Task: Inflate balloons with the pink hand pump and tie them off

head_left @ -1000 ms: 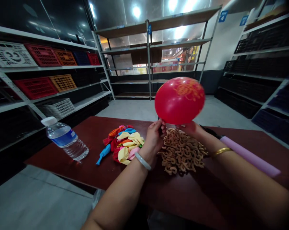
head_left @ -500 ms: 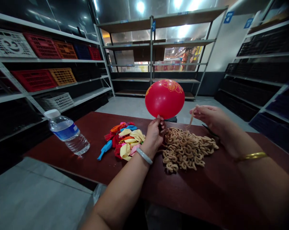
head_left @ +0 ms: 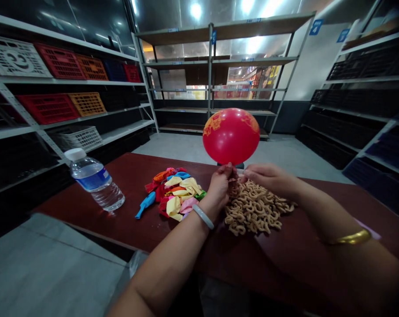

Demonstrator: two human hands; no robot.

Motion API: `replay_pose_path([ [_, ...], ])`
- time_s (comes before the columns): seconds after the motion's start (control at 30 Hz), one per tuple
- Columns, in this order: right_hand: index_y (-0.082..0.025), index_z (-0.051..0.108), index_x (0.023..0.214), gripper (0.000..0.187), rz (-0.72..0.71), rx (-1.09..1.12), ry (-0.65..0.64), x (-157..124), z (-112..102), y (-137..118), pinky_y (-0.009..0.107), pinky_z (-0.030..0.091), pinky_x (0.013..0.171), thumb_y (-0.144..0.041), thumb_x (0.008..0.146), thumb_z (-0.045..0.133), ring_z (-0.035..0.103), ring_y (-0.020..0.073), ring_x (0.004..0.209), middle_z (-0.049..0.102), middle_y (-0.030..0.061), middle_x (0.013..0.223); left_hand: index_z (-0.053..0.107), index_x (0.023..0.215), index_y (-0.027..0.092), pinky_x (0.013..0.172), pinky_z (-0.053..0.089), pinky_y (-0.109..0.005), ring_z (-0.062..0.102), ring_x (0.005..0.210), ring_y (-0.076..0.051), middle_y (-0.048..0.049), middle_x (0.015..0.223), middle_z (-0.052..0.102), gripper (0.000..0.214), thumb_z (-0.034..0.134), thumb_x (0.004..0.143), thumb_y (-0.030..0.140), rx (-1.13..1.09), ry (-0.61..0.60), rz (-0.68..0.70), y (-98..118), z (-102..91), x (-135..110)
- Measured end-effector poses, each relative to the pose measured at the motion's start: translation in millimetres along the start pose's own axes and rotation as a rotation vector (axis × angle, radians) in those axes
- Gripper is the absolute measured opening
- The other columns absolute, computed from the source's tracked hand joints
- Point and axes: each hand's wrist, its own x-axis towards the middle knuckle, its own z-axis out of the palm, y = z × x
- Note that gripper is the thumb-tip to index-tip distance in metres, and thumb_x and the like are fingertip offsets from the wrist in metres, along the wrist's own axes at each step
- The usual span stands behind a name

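Observation:
A blown-up red balloon (head_left: 231,137) with yellow print is upright above the table. My left hand (head_left: 222,182) is closed, pinching the balloon's neck from below. My right hand (head_left: 268,178) is closed beside it, its fingertips near the neck; the thin tan strand it held is mostly hidden by the fingers now. Under both hands lies a heap of curly tan pieces (head_left: 252,215), like looped bands. Left of my left wrist is a pile of limp, uninflated balloons (head_left: 175,193) in red, yellow, blue, pink and other colours.
A capped water bottle (head_left: 97,182) with a blue label stands on the left of the dark red table (head_left: 127,185). Shelves with crates (head_left: 47,108) line the left side. A metal rack (head_left: 209,66) stands behind, and more shelving with dark crates (head_left: 351,99) is on the right.
My right hand has come left and down, bringing the tan strand to the balloon's neck. The balloon has turned and shifted slightly right with my left hand.

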Motion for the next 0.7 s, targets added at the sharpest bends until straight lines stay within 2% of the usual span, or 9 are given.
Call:
replay_pose_path([
  [0.1, -0.02, 0.067, 0.081, 0.036, -0.079, -0.428, -0.102, 7.0, 10.3, -4.7, 0.029, 0.043, 0.071, -0.037, 0.095, 0.039, 0.059, 0.0165, 0.076, 0.068, 0.0064, 0.084, 0.061, 0.074, 0.015, 0.049, 0.042, -0.021, 0.05, 0.049, -0.009, 0.0022, 0.059, 0.056, 0.036, 0.076, 0.07, 0.048, 0.136, 0.002, -0.024, -4.6, 1.4, -1.9],
  [0.17, -0.02, 0.066, 0.083, 0.037, -0.031, -0.659, -0.133, 8.6, 14.4, -7.6, 0.029, 0.041, 0.067, -0.033, 0.096, 0.034, 0.061, 0.0173, 0.076, 0.069, 0.0073, 0.085, 0.064, 0.076, 0.016, 0.051, 0.042, -0.022, 0.051, 0.05, -0.011, 0.0018, 0.059, 0.057, 0.034, 0.074, 0.071, 0.047, 0.274, 0.029, 0.013, -6.4, 0.7, -0.8],
  [0.23, -0.02, 0.065, 0.086, 0.035, 0.02, -0.798, -0.132, 7.7, 17.1, -9.5, 0.029, 0.038, 0.061, -0.032, 0.096, 0.033, 0.063, 0.0189, 0.075, 0.07, 0.0087, 0.089, 0.067, 0.077, 0.016, 0.053, 0.042, -0.023, 0.053, 0.054, -0.013, 0.0006, 0.06, 0.059, 0.029, 0.071, 0.074, 0.044, 0.428, 0.045, 0.084, -7.3, -1.7, 2.3],
  [0.33, -0.021, 0.065, 0.093, 0.029, 0.035, -0.912, -0.118, 4.2, 18.8, -9.2, 0.03, 0.034, 0.055, -0.03, 0.095, 0.037, 0.064, 0.0207, 0.072, 0.069, 0.0099, 0.094, 0.07, 0.073, 0.017, 0.054, 0.04, -0.023, 0.054, 0.057, -0.013, -0.0011, 0.062, 0.062, 0.023, 0.069, 0.077, 0.04, 0.611, 0.053, 0.171, -7.6, -6.6, 7.9],
  [0.4, -0.022, 0.065, 0.098, 0.026, 0.028, -0.986, -0.13, 1.9, 18.4, -7.2, 0.029, 0.034, 0.053, -0.028, 0.093, 0.04, 0.065, 0.0205, 0.071, 0.069, 0.0097, 0.096, 0.07, 0.071, 0.017, 0.054, 0.04, -0.023, 0.054, 0.057, -0.014, -0.0016, 0.062, 0.063, 0.021, 0.07, 0.076, 0.038, 0.645, 0.036, 0.163, -7.8, -8.5, 10.1],
  [0.6, -0.022, 0.061, 0.112, 0.03, -0.077, -1.082, -0.101, -0.7, 17.9, -3.4, 0.028, 0.033, 0.052, -0.017, 0.09, 0.041, 0.066, 0.0206, 0.074, 0.068, 0.0075, 0.094, 0.066, 0.08, 0.017, 0.044, 0.036, -0.024, 0.051, 0.043, -0.014, -0.0005, 0.053, 0.058, 0.027, 0.068, 0.076, 0.044, 0.406, -0.024, -0.075, -11.3, -5.0, 5.2],
  [0.7, -0.02, 0.059, 0.116, 0.032, -0.1, -1.044, -0.101, 0.3, 21.8, -3.1, 0.028, 0.037, 0.054, -0.016, 0.09, 0.041, 0.066, 0.0203, 0.077, 0.069, 0.0089, 0.098, 0.064, 0.078, 0.017, 0.042, 0.032, -0.022, 0.045, 0.04, -0.011, 0.002, 0.051, 0.054, 0.028, 0.068, 0.076, 0.045, 0.393, -0.003, -0.046, -14.2, -4.6, 4.0],
])
